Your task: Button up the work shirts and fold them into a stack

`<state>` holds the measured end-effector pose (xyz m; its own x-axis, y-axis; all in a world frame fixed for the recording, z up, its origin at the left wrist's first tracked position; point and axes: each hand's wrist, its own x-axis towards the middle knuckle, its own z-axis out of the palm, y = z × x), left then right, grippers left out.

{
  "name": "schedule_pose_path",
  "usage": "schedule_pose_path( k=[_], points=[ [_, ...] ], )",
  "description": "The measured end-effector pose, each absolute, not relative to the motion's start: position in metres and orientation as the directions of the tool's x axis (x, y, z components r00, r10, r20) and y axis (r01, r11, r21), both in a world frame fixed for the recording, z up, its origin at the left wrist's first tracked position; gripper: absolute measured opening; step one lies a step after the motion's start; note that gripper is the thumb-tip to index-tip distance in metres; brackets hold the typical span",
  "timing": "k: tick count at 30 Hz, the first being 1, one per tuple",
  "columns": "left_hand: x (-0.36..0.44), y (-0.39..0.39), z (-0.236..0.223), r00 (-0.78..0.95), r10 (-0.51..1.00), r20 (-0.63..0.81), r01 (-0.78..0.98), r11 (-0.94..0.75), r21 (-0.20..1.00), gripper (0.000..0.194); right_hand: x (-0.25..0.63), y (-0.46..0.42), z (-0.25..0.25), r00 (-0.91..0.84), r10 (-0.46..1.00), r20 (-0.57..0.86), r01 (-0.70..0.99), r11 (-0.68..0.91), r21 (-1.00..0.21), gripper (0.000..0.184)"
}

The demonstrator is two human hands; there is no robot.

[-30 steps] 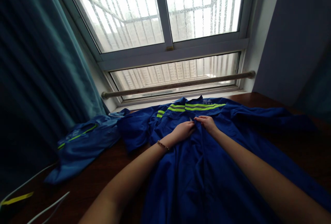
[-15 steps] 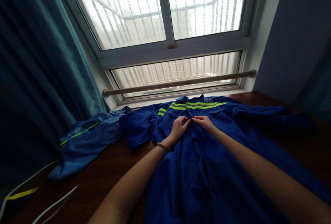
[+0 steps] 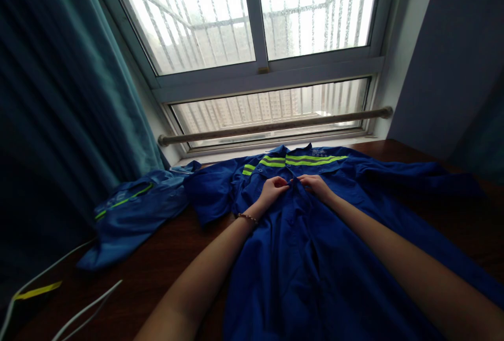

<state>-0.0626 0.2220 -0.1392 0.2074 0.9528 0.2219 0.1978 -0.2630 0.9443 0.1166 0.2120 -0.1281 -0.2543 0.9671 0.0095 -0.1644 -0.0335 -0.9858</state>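
A blue work coverall (image 3: 271, 257) with yellow-green and grey reflective stripes across the chest lies spread out before me, its collar toward the window. Below the stripes, my left hand (image 3: 274, 189) pinches the left edge of the front opening. My right hand (image 3: 315, 186) grips the facing edge of the placket just beside it, with the fingertips of both hands close together. Whatever button sits between the fingers is too small to make out. A beaded bracelet (image 3: 248, 218) circles my left wrist.
Another folded blue garment (image 3: 137, 204) with a yellow-green stripe lies at the left on the dark wooden tabletop (image 3: 157, 272). White cables (image 3: 88, 309) and a yellow strip (image 3: 38, 291) are at the lower left. Beyond are a rail (image 3: 275, 126), a window and a teal curtain (image 3: 106, 99).
My fingertips have drawn slightly apart, and the right fingers now reach behind the raised placket edge. The whole view has shifted a little; the coverall stays in place.
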Motion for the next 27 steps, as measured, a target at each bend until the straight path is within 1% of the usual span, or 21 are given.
schedule_pose_path(
  k=[2,5,8,11,13,16,18,21,23,24,27],
  points=[
    [-0.063,0.219,-0.131,0.186,0.969,0.166,0.190,-0.201,0.961,0.016,0.121,0.212,-0.124,-0.309,0.950,0.048,-0.183,-0.010,-0.983,0.023],
    [-0.063,0.213,-0.115,0.187,0.981,0.045,0.126,-0.070,0.990,0.020,0.126,0.211,-0.119,-0.364,0.927,0.096,-0.200,0.022,-0.980,0.027],
    [-0.063,0.207,-0.107,0.247,0.968,-0.043,0.066,0.027,0.997,0.027,0.125,0.211,-0.122,-0.357,0.921,0.152,-0.171,0.096,-0.981,0.028],
    [-0.062,0.205,-0.112,0.273,0.958,-0.088,0.027,0.084,0.996,0.031,0.121,0.212,-0.132,-0.335,0.925,0.178,-0.099,0.153,-0.983,0.027],
    [-0.063,0.206,-0.120,0.282,0.953,-0.108,-0.023,0.119,0.993,0.031,0.118,0.213,-0.139,-0.309,0.928,0.208,-0.057,0.200,-0.978,0.026],
    [-0.065,0.208,-0.132,0.308,0.944,-0.120,-0.098,0.157,0.983,0.031,0.116,0.214,-0.143,-0.251,0.913,0.322,0.070,0.349,-0.935,0.020],
    [-0.066,0.209,-0.136,0.310,0.945,-0.103,-0.135,0.150,0.979,0.030,0.114,0.213,-0.144,-0.234,0.882,0.408,0.206,0.456,-0.866,0.020],
    [-0.065,0.209,-0.138,0.290,0.955,-0.064,-0.184,0.122,0.975,0.025,0.110,0.210,-0.144,-0.247,0.809,0.534,0.392,0.587,-0.709,0.025],
    [-0.065,0.209,-0.138,0.273,0.961,-0.049,-0.212,0.110,0.971,0.023,0.107,0.209,-0.145,-0.253,0.769,0.587,0.463,0.629,-0.624,0.026],
    [-0.065,0.208,-0.138,0.268,0.962,-0.047,-0.222,0.109,0.969,0.023,0.106,0.208,-0.146,-0.252,0.762,0.597,0.481,0.634,-0.606,0.026],
    [-0.065,0.209,-0.139,0.275,0.960,-0.043,-0.225,0.108,0.968,0.026,0.105,0.208,-0.147,-0.234,0.793,0.562,0.478,0.598,-0.644,0.025]
  ],
)
